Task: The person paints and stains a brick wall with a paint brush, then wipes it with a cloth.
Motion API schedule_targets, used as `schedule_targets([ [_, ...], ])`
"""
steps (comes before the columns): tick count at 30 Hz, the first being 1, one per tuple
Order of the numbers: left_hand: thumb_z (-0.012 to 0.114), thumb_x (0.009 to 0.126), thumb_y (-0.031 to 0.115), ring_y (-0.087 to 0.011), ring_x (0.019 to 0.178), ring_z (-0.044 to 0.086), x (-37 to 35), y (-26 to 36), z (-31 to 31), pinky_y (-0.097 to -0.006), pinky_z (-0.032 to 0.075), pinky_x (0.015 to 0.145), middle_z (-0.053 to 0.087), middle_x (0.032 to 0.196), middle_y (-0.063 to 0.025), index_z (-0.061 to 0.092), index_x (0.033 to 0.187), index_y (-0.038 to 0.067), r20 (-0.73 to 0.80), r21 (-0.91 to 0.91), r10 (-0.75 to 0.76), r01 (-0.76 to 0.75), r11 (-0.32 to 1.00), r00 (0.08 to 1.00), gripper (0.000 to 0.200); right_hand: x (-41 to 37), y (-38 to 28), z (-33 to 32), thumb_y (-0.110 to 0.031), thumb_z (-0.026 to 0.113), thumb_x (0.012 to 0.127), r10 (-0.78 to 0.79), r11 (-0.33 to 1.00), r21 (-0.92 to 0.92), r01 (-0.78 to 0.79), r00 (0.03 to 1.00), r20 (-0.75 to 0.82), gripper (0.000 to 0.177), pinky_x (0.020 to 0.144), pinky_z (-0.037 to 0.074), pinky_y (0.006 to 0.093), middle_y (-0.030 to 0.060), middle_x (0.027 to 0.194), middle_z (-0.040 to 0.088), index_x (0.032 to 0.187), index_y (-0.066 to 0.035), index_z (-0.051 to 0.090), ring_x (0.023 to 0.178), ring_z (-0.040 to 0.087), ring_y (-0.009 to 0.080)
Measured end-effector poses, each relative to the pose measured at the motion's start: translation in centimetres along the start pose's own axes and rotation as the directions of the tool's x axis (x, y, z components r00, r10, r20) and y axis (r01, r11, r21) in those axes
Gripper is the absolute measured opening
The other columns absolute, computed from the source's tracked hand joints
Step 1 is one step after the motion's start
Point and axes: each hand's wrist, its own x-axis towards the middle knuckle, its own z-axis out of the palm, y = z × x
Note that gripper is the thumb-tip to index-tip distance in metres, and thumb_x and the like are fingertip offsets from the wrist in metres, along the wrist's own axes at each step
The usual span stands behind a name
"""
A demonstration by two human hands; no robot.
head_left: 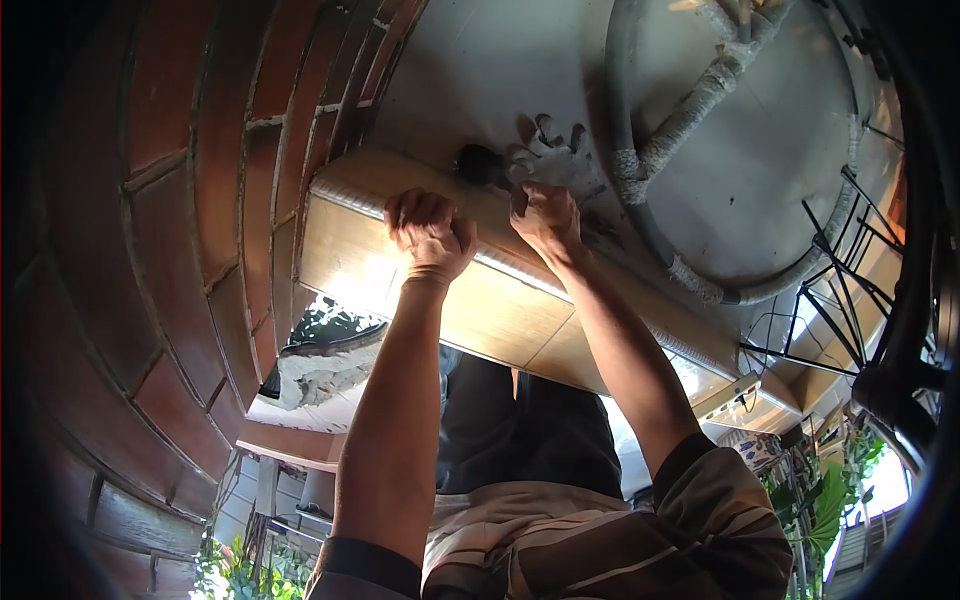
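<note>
Fingers: our left hand (430, 232) and right hand (545, 215) both curled tight on the board's top edge.
Board (500, 310): overhead, against the ceiling (480, 70), beside the brick wall (200, 200).
Axis: long, running from the wall down-right.
Risk: we judged a loosened grip could drop it onto us.

Two hands (432, 232) (545, 215), one beam (505, 305)

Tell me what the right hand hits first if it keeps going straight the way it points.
The right hand lies against the wooden beam, fingers aimed past its edge. Straight on, it would probably first meet the grey smeared patch on the white ceiling, though depth is unclear.
</note>
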Motion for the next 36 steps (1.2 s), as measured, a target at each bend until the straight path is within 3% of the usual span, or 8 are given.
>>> schedule_targets([
  [2,0.063,0.059,0.015,-0.0254,0.081,0.059,0.1,0.0,0.0,-0.0416,0.041,0.086,0.060,0.071,-0.0030,0.055,0.062,0.016,-0.003,-0.001,0.008,-0.008,1.000,1.000,0.009,-0.1,0.6,0.2,-0.016,0.058,0.083,0.012,0.999,0.031,-0.011,1.000,-0.014,0.020,0.057,0.049,0.0410,0.0182,0.067,0.062,0.065,-0.007,0.058,0.060,0.064,0.0343],
  [5,0.063,0.059,0.015,-0.0252,0.081,0.059,0.1,0.0,0.0,-0.0415,0.041,0.086,0.060,0.071,-0.0026,0.055,0.063,0.016,-0.002,0.007,0.016,-0.016,1.000,1.000,0.009,0.4,4.1,2.7,-0.012,0.055,0.083,-0.073,0.932,0.349,0.099,0.994,-0.087,0.020,0.052,0.043,0.0387,0.0150,0.063,0.060,0.064,-0.006,0.053,0.051,0.055,0.0290],
  [8,0.064,0.059,0.015,-0.0251,0.082,0.059,0.1,0.0,0.0,-0.0412,0.041,0.086,0.060,0.071,-0.0023,0.056,0.063,0.016,0.012,0.017,0.017,-0.017,1.000,1.000,0.009,0.5,5.3,2.4,-0.009,0.053,0.083,-0.212,0.955,0.173,0.242,0.962,-0.174,0.020,0.049,0.040,0.0361,0.0129,0.062,0.060,0.064,-0.006,0.054,0.048,0.052,0.0260],
  [10,0.064,0.060,0.015,-0.0250,0.082,0.060,0.1,0.0,0.0,-0.0409,0.041,0.086,0.061,0.072,-0.0021,0.056,0.064,0.016,0.018,0.027,0.020,-0.021,0.999,1.000,0.009,0.4,5.8,2.5,-0.011,0.054,0.085,-0.094,0.948,0.289,0.132,0.985,-0.143,0.021,0.047,0.042,0.0345,0.0132,0.063,0.062,0.065,-0.008,0.058,0.053,0.061,0.0277],
  [18,0.065,0.064,0.015,-0.0247,0.084,0.060,0.1,0.1,-0.1,-0.0410,0.040,0.089,0.062,0.074,-0.0023,0.059,0.066,0.016,0.051,0.066,0.026,-0.030,0.997,0.998,0.007,-0.1,0.5,1.3,-0.021,0.059,0.089,-0.088,0.995,0.034,0.092,0.990,-0.109,0.024,0.063,0.056,0.0437,0.0184,0.074,0.067,0.069,-0.008,0.060,0.072,0.069,0.0356],
  [22,0.066,0.065,0.015,-0.0249,0.084,0.060,0.0,0.1,-0.2,-0.0413,0.040,0.089,0.062,0.074,-0.0023,0.060,0.067,0.015,0.074,0.056,0.021,-0.025,0.998,0.997,0.006,1.2,-0.1,2.2,-0.025,0.056,0.091,0.044,0.997,-0.071,-0.043,0.999,0.014,0.024,0.068,0.056,0.0452,0.0200,0.080,0.068,0.076,-0.009,0.068,0.077,0.069,0.0394],
  [28,0.066,0.065,0.016,-0.0252,0.083,0.060,0.1,0.1,-0.2,-0.0411,0.040,0.088,0.061,0.072,-0.0027,0.060,0.066,0.015,0.064,0.064,0.010,-0.014,0.998,0.998,0.006,1.0,-0.5,1.2,-0.027,0.055,0.091,0.086,0.991,0.099,-0.086,0.996,0.005,0.027,0.072,0.055,0.0445,0.0196,0.080,0.068,0.077,-0.009,0.069,0.079,0.069,0.0387],
  [36,0.064,0.062,0.016,-0.0251,0.081,0.059,0.2,0.1,-0.1,-0.0407,0.040,0.086,0.061,0.071,-0.0026,0.058,0.063,0.016,0.027,0.041,0.023,-0.024,0.999,0.999,0.007,-0.8,0.3,0.7,-0.013,0.059,0.086,-0.051,0.998,0.022,0.053,0.995,-0.081,0.023,0.054,0.050,0.0404,0.0176,0.065,0.060,0.065,-0.007,0.055,0.059,0.063,0.0354],
])
